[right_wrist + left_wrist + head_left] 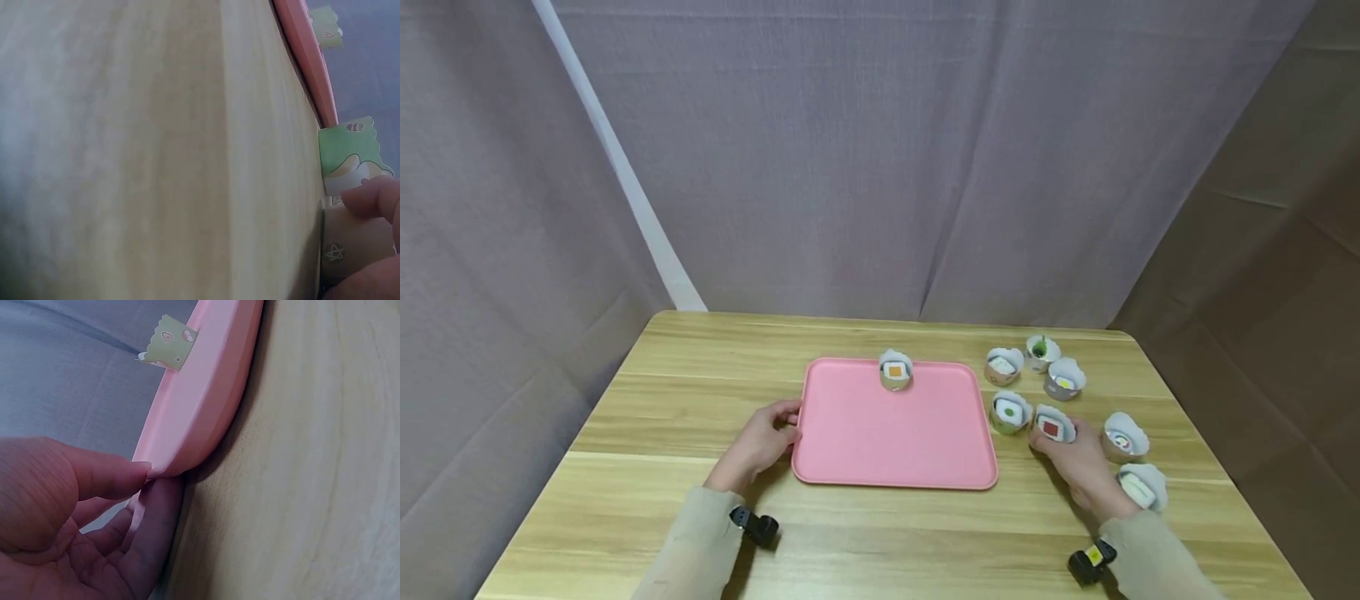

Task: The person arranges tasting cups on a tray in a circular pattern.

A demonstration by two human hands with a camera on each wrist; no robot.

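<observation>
My left hand (763, 437) pinches the left rim of a pink tray (895, 442), thumb above and fingers beneath, plain in the left wrist view. Near the tray's back edge sits a green patterned paper cup (172, 342) holding a white piece with an orange square (895, 372). Right of the tray, my right hand (1078, 462) grips a brown paper cup (357, 240) between thumb and fingers. A white piece with a dark red square (1051, 428) lies inside it. Just left of that cup stands a green paper cup (1009, 413) with a green-dotted white piece.
Behind the right hand stand three paper cups, one with a green sprig (1042, 350), one with a yellow-centred piece (1064, 380) and one with a white piece (1002, 365). Two more cups, one brown (1123, 439) and one pale (1144, 487), stand right of the hand.
</observation>
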